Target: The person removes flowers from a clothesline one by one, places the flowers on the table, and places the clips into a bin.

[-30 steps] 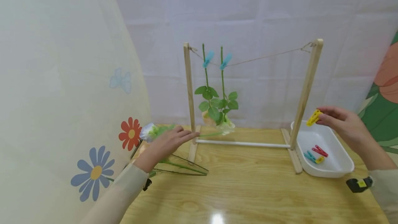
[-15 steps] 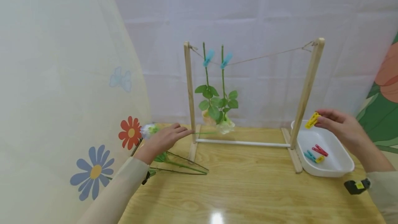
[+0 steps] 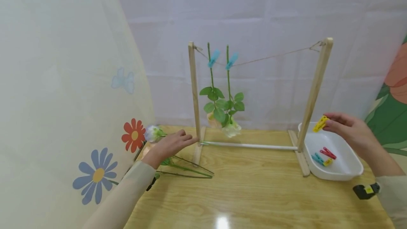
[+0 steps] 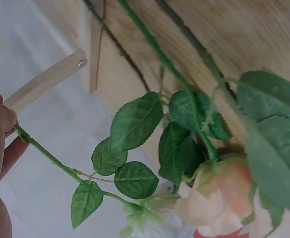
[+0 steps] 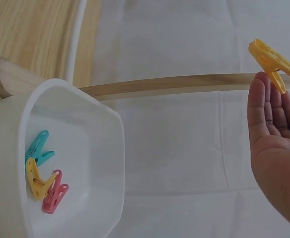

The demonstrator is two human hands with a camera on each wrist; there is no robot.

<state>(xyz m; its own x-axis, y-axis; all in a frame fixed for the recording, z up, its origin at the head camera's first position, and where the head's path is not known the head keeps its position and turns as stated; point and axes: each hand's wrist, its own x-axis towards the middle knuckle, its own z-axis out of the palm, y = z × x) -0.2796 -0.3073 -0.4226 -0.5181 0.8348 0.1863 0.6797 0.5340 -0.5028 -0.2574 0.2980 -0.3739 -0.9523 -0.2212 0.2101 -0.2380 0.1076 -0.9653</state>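
Note:
My left hand (image 3: 173, 146) pinches the green stem (image 4: 50, 157) of a white artificial rose (image 4: 152, 218) beside the frame's left post. Its bloom, tinged lilac in the head view, points left, and the stem's free end overlaps the white bar. Over the white tub, my right hand (image 3: 353, 130) holds a yellow clothespin (image 5: 269, 59) between thumb and fingers. Two roses hang head down from the string (image 3: 270, 57), each clipped by a blue clothespin (image 3: 214, 59). Under my left forearm lie more roses, among them a peach bloom (image 4: 212, 193), their stems (image 3: 190, 169) pointing right.
The wooden frame has a left post (image 3: 193, 91), a right post (image 3: 314, 91) and a low white bar (image 3: 248, 146). Beside its right foot, the white tub (image 3: 353, 168) contains a red clothespin (image 3: 328, 153), a teal one and a yellow one. A white cloth (image 3: 270, 10) hangs behind.
My left hand has drawn back slightly left and lower, and the held stem's end has dropped from near the hanging blooms to the white bar. My right hand has sunk a little with the yellow clothespin.

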